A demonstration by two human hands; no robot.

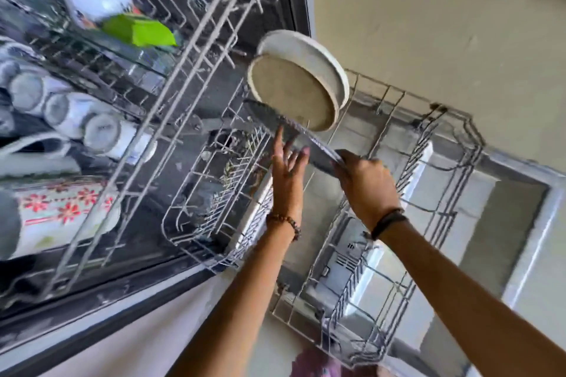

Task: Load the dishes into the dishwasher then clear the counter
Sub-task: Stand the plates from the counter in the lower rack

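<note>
Dishes are already sitting in the dishwasher: two pale plates (301,82) are standing on edge, one leaning against the other, at the far end of the lower rack (428,144), which is pulled out over the open door (520,223). A dark grey plate (269,115) is being lowered on edge into the same rack, just near of the pale pair. The right hand (364,176) is curling its fingers round the near rim of this dark plate and gripping it. The left hand (286,164) is reaching in beside it with straight, spread fingers, the tips touching the plate's underside or edge (motion blur makes the exact contact hard to tell). A beaded bracelet (286,222) is circling the left wrist and a dark band (389,222) the right. A cutlery basket (220,180) is sitting in the lower rack just left of the left hand. Farther left, the upper rack (137,76) is holding a row of white cups (70,110), an upturned bowl (96,0), a green item (139,30) and a mug with red flowers (61,211). Beige floor (428,15) is showing on the far right.
</note>
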